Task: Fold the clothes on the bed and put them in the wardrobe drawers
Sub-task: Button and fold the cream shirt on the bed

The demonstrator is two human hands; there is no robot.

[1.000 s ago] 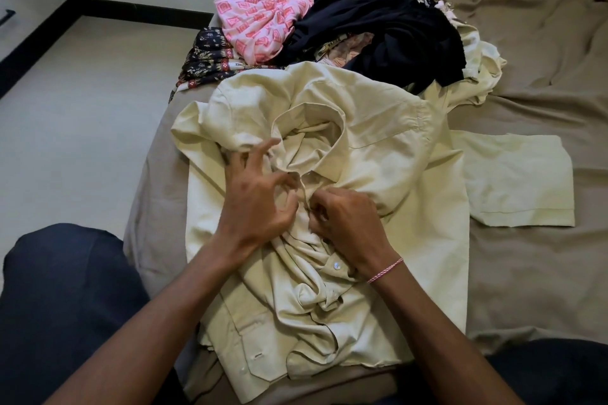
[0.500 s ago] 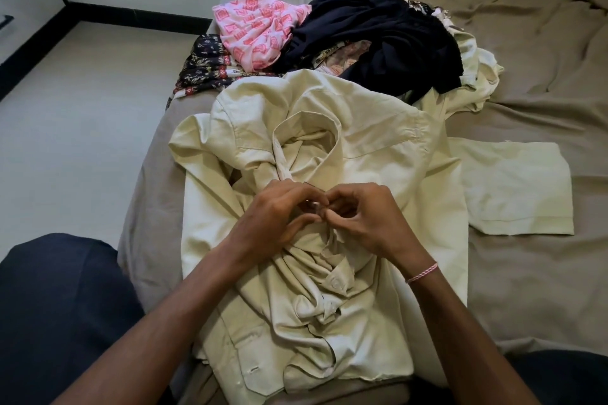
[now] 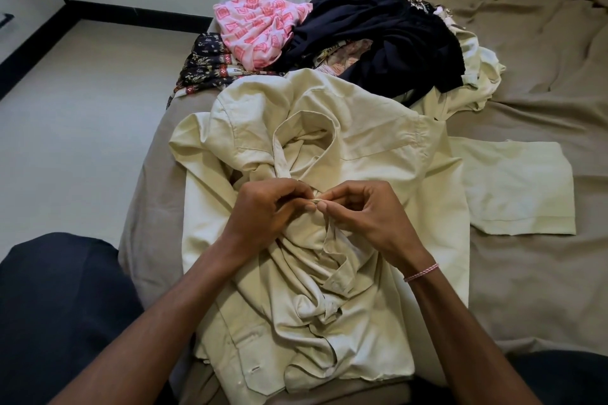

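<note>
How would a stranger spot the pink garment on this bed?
Start at the wrinkled beige bedsheet and look past the cream button-up shirt to the heap of clothes beyond it. The crumpled pink cloth lies on the heap's left, beside a dark navy garment; it alone is pale pink with red square motifs.

- Left hand (image 3: 266, 214): at 9 o'clock of the right one, back turned up, fingers curled, thumb and forefinger pinching a fold of the shirt (image 3: 378, 148).
- Right hand (image 3: 368, 214): at 3 o'clock of the left, fingers curled, pinching the same fold, fingertips touching the left's.
- Forearms: bare, entering from 7 and 5 o'clock, converging toward centre.
</note>
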